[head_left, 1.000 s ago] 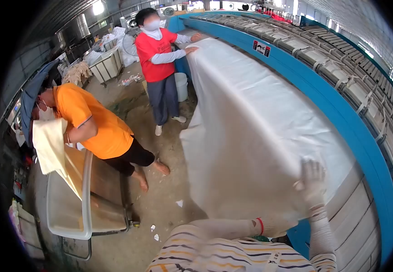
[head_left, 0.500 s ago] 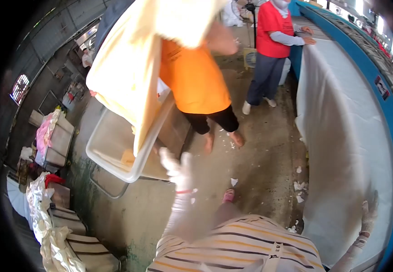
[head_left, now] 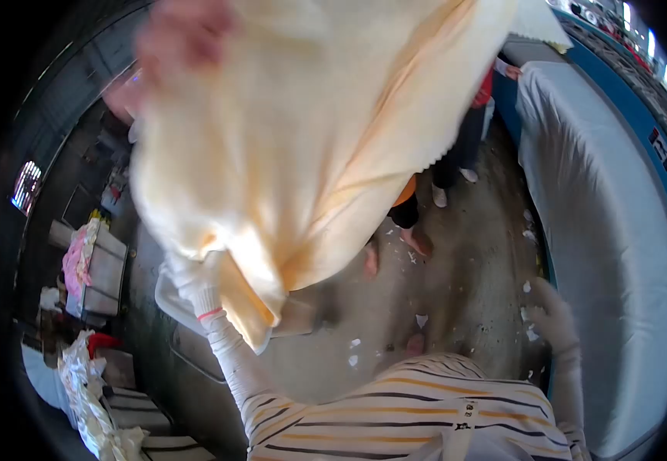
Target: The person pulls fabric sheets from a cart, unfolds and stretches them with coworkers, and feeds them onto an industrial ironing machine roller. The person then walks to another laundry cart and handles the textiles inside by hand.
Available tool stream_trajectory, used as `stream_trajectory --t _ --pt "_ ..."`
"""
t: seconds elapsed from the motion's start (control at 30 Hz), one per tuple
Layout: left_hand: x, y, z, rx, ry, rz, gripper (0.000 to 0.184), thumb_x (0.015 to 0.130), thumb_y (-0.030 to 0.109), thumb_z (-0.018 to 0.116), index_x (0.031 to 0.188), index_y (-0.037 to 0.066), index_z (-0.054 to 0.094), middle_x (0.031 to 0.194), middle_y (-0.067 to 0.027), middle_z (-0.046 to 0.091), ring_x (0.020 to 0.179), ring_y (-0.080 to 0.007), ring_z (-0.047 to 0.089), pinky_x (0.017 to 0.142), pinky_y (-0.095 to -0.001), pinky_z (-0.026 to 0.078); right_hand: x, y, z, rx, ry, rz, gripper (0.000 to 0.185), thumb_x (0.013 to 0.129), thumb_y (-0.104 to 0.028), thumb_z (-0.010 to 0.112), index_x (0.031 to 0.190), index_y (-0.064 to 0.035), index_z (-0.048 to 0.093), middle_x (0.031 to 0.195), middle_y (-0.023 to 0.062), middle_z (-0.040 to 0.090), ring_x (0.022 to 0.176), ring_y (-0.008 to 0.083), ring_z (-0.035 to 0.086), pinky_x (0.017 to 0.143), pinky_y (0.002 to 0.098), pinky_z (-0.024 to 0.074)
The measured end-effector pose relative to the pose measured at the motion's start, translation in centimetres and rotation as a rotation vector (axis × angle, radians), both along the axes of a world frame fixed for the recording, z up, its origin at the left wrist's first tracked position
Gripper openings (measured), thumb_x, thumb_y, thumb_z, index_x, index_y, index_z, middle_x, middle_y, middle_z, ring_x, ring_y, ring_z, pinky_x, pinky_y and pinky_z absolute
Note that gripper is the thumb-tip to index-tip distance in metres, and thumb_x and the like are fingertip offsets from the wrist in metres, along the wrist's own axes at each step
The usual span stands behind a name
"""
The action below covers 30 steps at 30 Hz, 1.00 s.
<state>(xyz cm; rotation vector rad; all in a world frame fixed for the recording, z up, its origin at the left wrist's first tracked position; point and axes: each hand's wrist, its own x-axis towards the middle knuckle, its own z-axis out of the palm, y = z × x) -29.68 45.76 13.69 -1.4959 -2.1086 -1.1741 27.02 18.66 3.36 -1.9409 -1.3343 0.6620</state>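
Observation:
A large cream cloth (head_left: 310, 131) fills the upper middle of the view and hides most of the co-worker behind it. Its lower left corner is gripped by my gloved left hand (head_left: 195, 278), whose fingers are wrapped in the fabric. A co-worker's blurred bare hand (head_left: 183, 38) is at the cloth's upper left. My gloved right hand (head_left: 552, 316) is blurred by motion, beside the white sheet (head_left: 610, 230) that drapes over the blue machine (head_left: 618, 61) on the right.
Behind the cloth is a plastic cart (head_left: 172, 303). A second co-worker's hand (head_left: 512, 71) touches the sheet's far end. Carts with pink cloth (head_left: 79, 261) and white cloth (head_left: 87, 399) stand at left. Scraps (head_left: 422, 320) lie on the floor.
The cream cloth has come closer and spread across the view. My left hand has moved up and left and taken hold of it. My right hand has come away from the sheet.

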Motion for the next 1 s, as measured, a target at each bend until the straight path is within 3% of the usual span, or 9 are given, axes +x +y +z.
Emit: stream_trajectory --t 0.07,0.17,0.23,0.33,0.47,0.57,0.63,0.83,1.0 --pt "-0.2 3.4 -5.5 -0.380 0.150 -0.263 0.076 0.077 0.033 0.075 0.140 0.010 0.040 0.102 -0.0210 0.059 0.091 -0.0344 0.062 0.077 -0.0433 0.054 -4.4 3.3 -2.8 0.005 0.158 0.132 0.065 0.079 -0.010 0.072 0.138 -0.0020 0.046 0.134 0.0171 0.055 0.123 0.0248 0.054 0.104 0.0346 0.0415" --pt "10.2 0.1 -14.2 -0.710 0.167 -0.727 0.063 0.082 0.031 0.070 0.135 0.008 0.045 0.105 -0.0193 0.061 0.094 -0.0320 0.062 0.082 -0.0405 0.051 -11.3 6.3 -9.1 -0.006 0.504 0.276 0.071 0.081 -0.020 0.074 0.141 -0.0011 0.042 0.136 0.0193 0.053 0.128 0.0267 0.050 0.106 0.0349 0.0402" --pt "18.5 -5.7 -16.8 -0.775 -0.104 -1.123 0.055 0.085 0.029 0.067 0.132 0.006 0.049 0.106 -0.0182 0.062 0.097 -0.0305 0.061 0.084 -0.0386 0.050 -14.6 7.2 -8.0 -0.353 0.474 0.497 0.071 0.084 -0.025 0.071 0.141 0.0000 0.040 0.135 0.0178 0.053 0.123 0.0262 0.052 0.105 0.0349 0.0406" --pt "28.6 -12.4 -15.3 -0.852 -0.598 -1.462 0.044 0.090 0.027 0.062 0.127 0.004 0.054 0.109 -0.0165 0.064 0.100 -0.0282 0.061 0.088 -0.0358 0.047 -17.5 6.3 -7.6 -0.366 0.142 0.768 0.066 0.087 -0.030 0.066 0.140 -0.0001 0.040 0.132 0.0142 0.055 0.117 0.0237 0.055 0.102 0.0347 0.0436" --pt "37.1 -14.8 -9.5 -0.712 -1.183 -1.454 0.034 0.093 0.023 0.060 0.124 0.008 0.059 0.109 -0.0159 0.064 0.104 -0.0262 0.060 0.092 -0.0310 0.044 -17.1 2.5 -8.6 -0.313 0.077 0.682 0.061 0.087 -0.026 0.064 0.138 -0.0009 0.042 0.129 0.0133 0.056 0.116 0.0229 0.056 0.101 0.0352 0.0448" --pt "38.6 -20.4 -5.8 -0.252 -0.817 -1.619 0.019 0.091 0.021 0.064 0.102 0.006 0.062 0.078 -0.0042 0.065 0.072 -0.0159 0.065 0.065 -0.0283 0.050 -16.6 -1.5 -10.2 -0.292 0.187 0.482 0.057 0.086 -0.024 0.063 0.136 -0.0015 0.044 0.127 0.0125 0.057 0.115 0.0223 0.056 0.100 0.0356 0.0457" --pt "38.5 -24.6 -4.1 -0.320 -0.958 -1.676 0.013 0.091 0.019 0.064 0.098 0.008 0.062 0.074 -0.0062 0.063 0.070 -0.0170 0.065 0.065 -0.0295 0.050 -16.2 -4.8 -11.3 -0.271 0.309 0.337 0.055 0.086 -0.022 0.062 0.135 -0.0019 0.045 0.126 0.0121 0.057 0.114 0.0219 0.057 0.100 0.0359 0.0463" --pt "34.7 -34.5 -6.0 -0.516 -0.861 -1.785 0.016 0.090 0.018 0.064 0.102 0.010 0.060 0.085 -0.0076 0.065 0.077 -0.0206 0.066 0.067 -0.0325 0.051 -14.5 -16.0 -13.6 -0.090 0.860 -0.193 0.048 0.086 -0.017 0.059 0.131 -0.0031 0.048 0.122 0.0106 0.059 0.112 0.0207 0.058 0.098 0.0367 0.0480" --pt "27.0 -33.2 -6.3 0.015 0.132 -1.851 0.068 0.087 0.043 0.065 0.140 0.006 0.044 0.134 -0.0146 0.054 0.115 -0.0327 0.059 0.088 -0.0426 0.049 -8.7 -28.0 -10.6 0.352 1.085 -0.549 0.044 0.085 -0.013 0.056 0.128 -0.0041 0.051 0.119 0.0094 0.061 0.110 0.0196 0.058 0.096 0.0373 0.0495"
